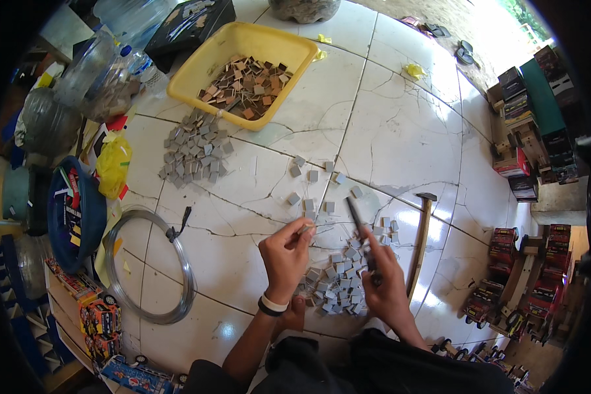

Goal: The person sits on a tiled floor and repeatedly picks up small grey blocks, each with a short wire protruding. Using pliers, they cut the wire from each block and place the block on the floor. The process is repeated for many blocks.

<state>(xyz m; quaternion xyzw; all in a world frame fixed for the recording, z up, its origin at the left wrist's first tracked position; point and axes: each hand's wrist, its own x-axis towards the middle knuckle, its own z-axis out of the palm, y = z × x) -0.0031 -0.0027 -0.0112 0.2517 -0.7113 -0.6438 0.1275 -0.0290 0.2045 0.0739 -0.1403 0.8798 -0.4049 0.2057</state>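
A cracked white tiled floor [400,144] is spreading beneath everything. Nearest, grey square pieces [335,287] are lying heaped. The left hand [284,258] is pinching a small piece [306,228]; the right hand [386,284] is gripping a dark, slender tool [353,213], a hammer [419,246] lying to its right. Beyond, loose grey squares [313,176] are lying scattered, then a second heap [194,152] and a yellow basin [269,39].
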